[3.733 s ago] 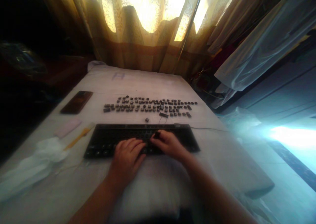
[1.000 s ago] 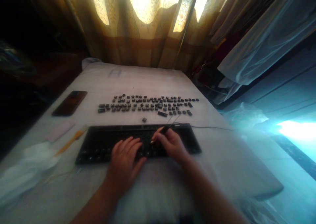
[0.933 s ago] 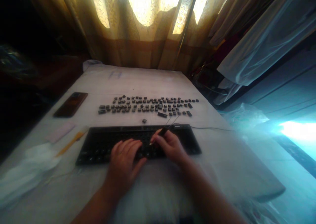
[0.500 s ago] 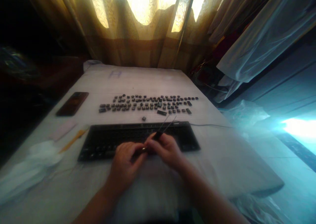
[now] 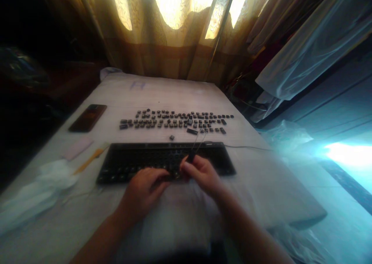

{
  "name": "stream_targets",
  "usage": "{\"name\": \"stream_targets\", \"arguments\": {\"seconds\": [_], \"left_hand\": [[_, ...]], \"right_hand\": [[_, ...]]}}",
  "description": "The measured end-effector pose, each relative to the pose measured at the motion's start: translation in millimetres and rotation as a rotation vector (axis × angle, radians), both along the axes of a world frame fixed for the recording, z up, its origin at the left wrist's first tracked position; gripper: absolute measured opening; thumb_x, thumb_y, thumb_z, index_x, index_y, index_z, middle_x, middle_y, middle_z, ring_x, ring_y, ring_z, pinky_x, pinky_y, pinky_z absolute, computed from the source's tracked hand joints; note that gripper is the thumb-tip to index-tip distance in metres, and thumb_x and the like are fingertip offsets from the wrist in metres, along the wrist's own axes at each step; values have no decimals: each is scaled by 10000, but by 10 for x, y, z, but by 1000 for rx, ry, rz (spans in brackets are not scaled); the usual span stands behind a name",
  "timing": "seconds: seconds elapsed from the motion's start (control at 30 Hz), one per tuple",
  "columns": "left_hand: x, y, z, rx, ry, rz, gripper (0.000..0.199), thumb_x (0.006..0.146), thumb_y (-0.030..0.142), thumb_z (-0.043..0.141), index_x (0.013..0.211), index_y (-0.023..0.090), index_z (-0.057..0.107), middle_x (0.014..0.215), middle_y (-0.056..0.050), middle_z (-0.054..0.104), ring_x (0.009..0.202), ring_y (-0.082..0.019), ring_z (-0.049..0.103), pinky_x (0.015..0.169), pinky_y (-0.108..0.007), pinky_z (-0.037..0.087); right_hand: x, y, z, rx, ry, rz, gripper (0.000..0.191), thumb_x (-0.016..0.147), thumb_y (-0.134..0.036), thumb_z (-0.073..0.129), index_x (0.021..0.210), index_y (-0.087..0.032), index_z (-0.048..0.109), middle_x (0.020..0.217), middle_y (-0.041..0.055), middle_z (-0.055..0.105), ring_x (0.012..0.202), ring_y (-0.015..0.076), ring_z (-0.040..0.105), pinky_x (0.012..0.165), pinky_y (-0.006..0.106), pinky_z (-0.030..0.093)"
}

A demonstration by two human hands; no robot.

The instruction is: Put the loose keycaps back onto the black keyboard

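A black keyboard (image 5: 130,155) lies across the table in front of me. My left hand (image 5: 147,188) grips its front edge, with fingers over the top and the thumb low at the front. Over the right half of the keyboard, my right hand (image 5: 200,175) is closed on the black handle of a wire keycap puller (image 5: 192,155). The puller's two thin wire prongs point up and away from me. Behind the keyboard, several loose keycaps (image 5: 174,123) sit in rough rows. One single keycap (image 5: 172,137) lies nearer the keyboard. Blur hides detail at my fingertips.
A phone (image 5: 88,118) lies at the left, near a pink piece (image 5: 76,147), a yellow-handled tool (image 5: 88,160) and crumpled white material (image 5: 43,186). A cable (image 5: 247,147) runs right from the keyboard. Curtains (image 5: 174,50) hang behind the white-covered table (image 5: 279,186).
My right hand has moved slightly right with the keycap puller, opening a gap from my left hand. My left hand has shifted slightly left. The whole view has shifted a little.
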State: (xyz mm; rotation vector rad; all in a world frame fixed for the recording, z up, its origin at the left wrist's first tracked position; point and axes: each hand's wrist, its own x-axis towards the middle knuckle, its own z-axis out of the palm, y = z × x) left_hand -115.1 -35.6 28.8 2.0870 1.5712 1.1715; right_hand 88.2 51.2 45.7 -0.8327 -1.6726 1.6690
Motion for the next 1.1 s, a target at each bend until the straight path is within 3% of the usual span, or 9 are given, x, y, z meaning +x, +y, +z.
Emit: {"name": "stream_targets", "arguments": {"seconds": [0.2, 0.33, 0.43, 0.6, 0.7, 0.8, 0.93, 1.1], "left_hand": [[-89, -88, -54, -220, -325, 65, 238, 838, 254, 632, 1051, 242, 736, 962, -24, 776, 869, -182, 727, 818, -287, 566], [-51, -84, -39, -379, -529, 67, 281, 808, 303, 655, 1057, 219, 754, 959, -50, 788, 886, -212, 735, 871, -338, 574], [-32, -79, 11, -438, -636, 91, 317, 782, 348, 690, 1056, 206, 760, 932, -65, 791, 857, -226, 737, 838, -351, 587], [-44, -91, 73, -544, -736, 49, 360, 763, 372, 720, 1079, 206, 757, 880, -69, 791, 773, -218, 729, 749, -330, 590], [-48, -97, 55, -581, -741, 0, 359, 774, 379, 712, 1080, 198, 759, 850, -69, 786, 767, -214, 720, 741, -320, 579], [-51, -93, 32, -581, -711, -84, 322, 785, 388, 696, 1028, 191, 772, 819, -61, 775, 750, -201, 702, 719, -296, 562], [-59, -89, 40, -563, -658, -150, 284, 811, 413, 654, 919, 182, 780, 708, -32, 732, 654, -165, 649, 659, -267, 532], [-44, -89, 66, -594, -659, -155, 292, 791, 451, 671, 801, 174, 762, 637, -24, 690, 594, -153, 605, 600, -254, 503]], "right_hand": [[337, -41, 190, 587, -759, 266, 140, 858, -189, 649, 721, -164, 639, 717, 10, 650, 642, 131, 580, 585, 240, 386], [360, -86, 219, 823, -1070, 358, 92, 847, -135, 654, 846, -176, 737, 828, 54, 728, 701, 174, 662, 603, 254, 412], [336, -120, 210, 936, -1155, 392, 90, 866, -163, 661, 816, -174, 735, 823, 59, 724, 672, 179, 667, 562, 253, 407], [311, -175, 266, 907, -984, 320, 82, 867, -261, 718, 828, -188, 722, 826, 39, 702, 712, 178, 670, 594, 256, 453], [190, -232, 262, 867, -677, 142, 105, 939, -235, 624, 979, -201, 714, 891, 41, 707, 772, 164, 674, 668, 264, 506], [-6, -292, 194, 826, -336, 18, 243, 963, -227, 579, 1190, -209, 664, 1058, 75, 700, 925, 171, 675, 800, 288, 546], [-179, -335, 112, 683, -160, 76, 246, 958, -199, 578, 1175, -223, 691, 1125, 84, 674, 1006, 173, 669, 864, 294, 554], [-172, -328, 82, 460, -32, 130, 179, 948, -209, 594, 1086, -239, 703, 1119, 72, 700, 1062, 189, 664, 916, 334, 544]]}}
